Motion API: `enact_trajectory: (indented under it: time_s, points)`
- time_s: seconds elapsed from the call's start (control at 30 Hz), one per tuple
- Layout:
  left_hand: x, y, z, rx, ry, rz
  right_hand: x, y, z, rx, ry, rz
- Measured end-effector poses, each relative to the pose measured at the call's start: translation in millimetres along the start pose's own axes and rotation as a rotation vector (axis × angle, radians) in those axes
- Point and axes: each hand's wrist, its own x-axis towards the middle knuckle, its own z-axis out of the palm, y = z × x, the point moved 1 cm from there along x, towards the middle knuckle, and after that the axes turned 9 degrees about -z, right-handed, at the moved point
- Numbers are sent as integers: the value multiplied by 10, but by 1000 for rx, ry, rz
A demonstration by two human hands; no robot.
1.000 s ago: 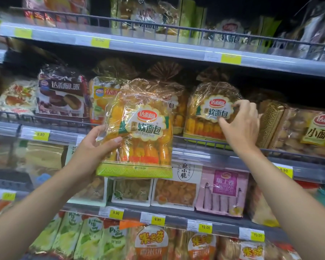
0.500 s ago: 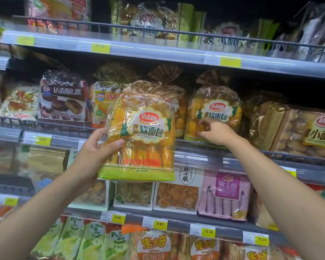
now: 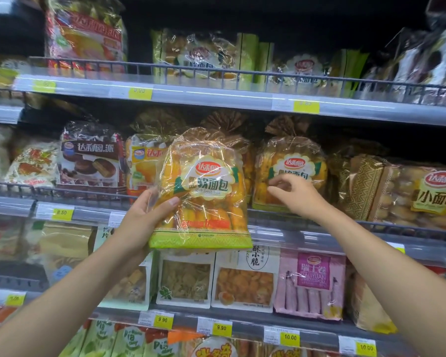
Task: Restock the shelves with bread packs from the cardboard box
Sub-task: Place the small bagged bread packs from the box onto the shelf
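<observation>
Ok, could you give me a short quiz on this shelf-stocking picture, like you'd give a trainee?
1. True or false: the left hand holds a bread pack up in front of the shelves.
2. Which hand is at the shelved bread pack with the same label? A: the left hand. B: the right hand. C: neither.
3. Fill in: the yellow price tag on the rail left of the left hand reads ___.

Key: 1 true; 2 B; 3 8.50.
</observation>
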Motion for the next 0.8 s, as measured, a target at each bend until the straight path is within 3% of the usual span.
enact_trajectory:
  time_s: [0.13,0.2,0.27,0.4,0.67,0.8]
  points:
    - [193,69,106,-5,2,-73,-109,-367,69,499,-204,231]
    - [349,89,115,-22,-16,-107,-144,-461,86,591,-296,291]
    - [497,133,156,-25,-43,-137,-123,-462,84,536,-319,250]
    - [823,272,216,35,-34,-145,85,-387,85,517,-180,264]
    - [1374,442,270,584,187,51,432,-313,224,448,6,271]
    - [1471,319,202,793,272,13,490,-245,397,379,70,276]
